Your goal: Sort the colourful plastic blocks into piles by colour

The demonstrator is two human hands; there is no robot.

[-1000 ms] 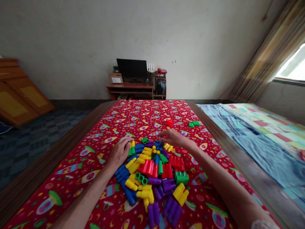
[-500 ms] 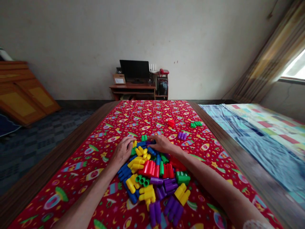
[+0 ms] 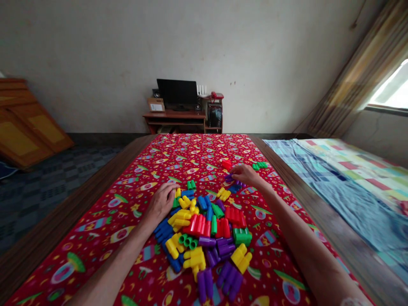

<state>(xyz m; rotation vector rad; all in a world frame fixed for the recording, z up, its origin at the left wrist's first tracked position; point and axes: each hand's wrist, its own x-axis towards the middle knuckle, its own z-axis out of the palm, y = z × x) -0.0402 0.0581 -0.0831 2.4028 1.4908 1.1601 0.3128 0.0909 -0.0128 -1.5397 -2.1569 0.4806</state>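
Plastic building blocks in several colours lie in a loose pile on a red patterned cloth (image 3: pixel 114 212). My left hand (image 3: pixel 163 201) rests at the pile's left edge, fingers loosely bent and fingertips beside a yellow block (image 3: pixel 178 192). Beyond the pile, to the right, my right hand (image 3: pixel 247 175) pinches a purple block (image 3: pixel 228 177) at its fingertips. Under that hand lie a blue block (image 3: pixel 235 188) and part of another purple block (image 3: pixel 242 184). A yellow block (image 3: pixel 223 194) sits just nearer. In the pile are red blocks (image 3: pixel 235 217) and green blocks (image 3: pixel 242 236).
Farther off on the cloth are a red block (image 3: pixel 226 164) and a green block (image 3: pixel 260 165). A desk with a monitor (image 3: pixel 177 92) stands against the wall. Right of the table is a bed (image 3: pixel 360 182); a wooden cabinet (image 3: pixel 32 125) is at the left.
My right hand has moved from the pile's far side to the right, with a purple block. A blue block now lies beneath it. My left hand stays at the pile's edge.
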